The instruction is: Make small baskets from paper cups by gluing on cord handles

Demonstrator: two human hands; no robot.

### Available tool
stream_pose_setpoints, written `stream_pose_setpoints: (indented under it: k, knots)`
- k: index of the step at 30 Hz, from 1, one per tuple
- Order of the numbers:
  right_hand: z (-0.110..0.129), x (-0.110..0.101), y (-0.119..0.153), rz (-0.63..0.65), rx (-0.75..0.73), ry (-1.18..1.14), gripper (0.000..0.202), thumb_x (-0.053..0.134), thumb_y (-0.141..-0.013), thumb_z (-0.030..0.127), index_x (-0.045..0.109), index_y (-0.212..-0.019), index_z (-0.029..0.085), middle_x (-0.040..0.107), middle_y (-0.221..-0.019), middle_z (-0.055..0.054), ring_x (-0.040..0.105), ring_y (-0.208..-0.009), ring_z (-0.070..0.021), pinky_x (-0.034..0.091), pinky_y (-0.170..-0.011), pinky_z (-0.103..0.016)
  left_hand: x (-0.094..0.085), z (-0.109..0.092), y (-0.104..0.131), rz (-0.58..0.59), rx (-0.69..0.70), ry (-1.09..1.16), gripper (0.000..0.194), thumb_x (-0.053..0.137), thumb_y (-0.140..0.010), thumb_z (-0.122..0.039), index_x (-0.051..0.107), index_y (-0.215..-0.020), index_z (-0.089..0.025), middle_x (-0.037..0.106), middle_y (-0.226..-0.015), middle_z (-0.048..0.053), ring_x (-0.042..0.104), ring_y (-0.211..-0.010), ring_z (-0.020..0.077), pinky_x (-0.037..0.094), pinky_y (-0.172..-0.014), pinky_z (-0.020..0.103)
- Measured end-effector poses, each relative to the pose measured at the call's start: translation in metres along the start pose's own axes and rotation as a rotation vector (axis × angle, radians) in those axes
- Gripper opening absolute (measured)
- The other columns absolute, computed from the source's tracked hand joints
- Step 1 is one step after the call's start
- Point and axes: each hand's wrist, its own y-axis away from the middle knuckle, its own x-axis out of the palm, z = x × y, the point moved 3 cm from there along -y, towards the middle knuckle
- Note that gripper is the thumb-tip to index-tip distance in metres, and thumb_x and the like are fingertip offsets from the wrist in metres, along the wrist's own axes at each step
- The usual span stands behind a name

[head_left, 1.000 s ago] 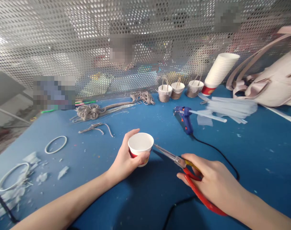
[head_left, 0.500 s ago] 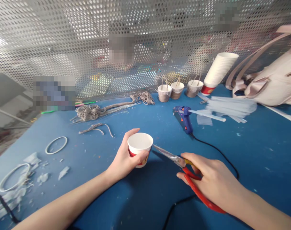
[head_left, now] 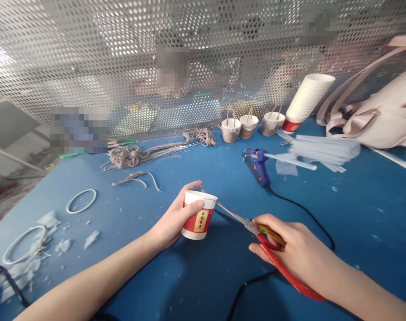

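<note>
My left hand (head_left: 176, 218) is wrapped round a red and white paper cup (head_left: 198, 218), its thumb across the side and fingers behind. The cup is tilted, so its printed side faces me and little of the inside shows. In my right hand (head_left: 293, 245) is a pair of scissors (head_left: 272, 249) with red and yellow handles. Its blades point left and look nearly closed, the tips close to the cup's rim; whether they touch it I cannot tell.
Beyond the hands lies a blue glue gun (head_left: 258, 165) with a black cord. Cord-wrapped cups (head_left: 231, 130), stacked cups (head_left: 306, 102), glue sticks (head_left: 326, 149) and a bag (head_left: 386, 107) stand behind. Cord bundles (head_left: 129, 156), white rings (head_left: 81, 201) and scraps lie left. A perforated metal screen (head_left: 203, 58) borders the back.
My left hand has tipped the cup's mouth away from me, bringing its printed side into view. The scissors stay by the rim, their handles slightly lower and further right.
</note>
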Motion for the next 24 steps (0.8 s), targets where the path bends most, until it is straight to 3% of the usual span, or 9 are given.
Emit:
stream_pose_setpoints:
  k: [8, 13, 19, 24]
  knots:
    - [0.0051, -0.0094, 0.0014, 0.225, 0.225, -0.127, 0.026, 0.060, -0.078, 0.043, 0.050, -0.094, 0.025, 0.048, -0.056, 0.009, 0.040, -0.048, -0.0093, 0.034, -0.047, -0.020, 0.0014, 0.0006, 0.0004, 0.075, -0.139, 0.100, 0.064, 0.069, -0.074, -0.045, 0.043, -0.126, -0.020, 0.066, -0.088, 0.007, 0.065, -0.065, 0.0180, 0.054, -0.062, 0.032]
    - [-0.0018, -0.0082, 0.0049, 0.239, 0.144, -0.298, 0.031, 0.058, -0.081, 0.049, 0.051, -0.095, 0.023, 0.056, -0.071, 0.003, 0.049, -0.057, -0.0104, 0.040, -0.053, -0.020, 0.0033, -0.0019, 0.0020, 0.063, -0.163, 0.119, 0.057, 0.064, -0.078, -0.048, 0.045, -0.124, -0.021, 0.065, -0.091, 0.007, 0.064, -0.063, 0.0170, 0.055, -0.058, 0.032]
    - [-0.0038, -0.0026, 0.0041, 0.256, 0.129, -0.423, 0.027, 0.061, -0.080, 0.041, 0.050, -0.093, 0.021, 0.047, -0.059, 0.007, 0.038, -0.049, -0.0077, 0.037, -0.047, -0.019, 0.0045, -0.0059, 0.0043, 0.047, -0.117, 0.070, 0.055, 0.062, -0.079, -0.050, 0.049, -0.124, -0.023, 0.063, -0.095, 0.005, 0.063, -0.065, 0.0153, 0.053, -0.061, 0.030]
    - [-0.0017, -0.0032, 0.0055, 0.240, 0.129, -0.418, 0.026, 0.061, -0.081, 0.042, 0.052, -0.094, 0.022, 0.052, -0.061, 0.006, 0.044, -0.050, -0.0087, 0.039, -0.047, -0.019, 0.0037, -0.0075, 0.0046, 0.029, -0.149, 0.036, 0.062, 0.064, -0.077, -0.051, 0.046, -0.128, -0.022, 0.064, -0.089, 0.004, 0.063, -0.065, 0.0156, 0.052, -0.062, 0.030]
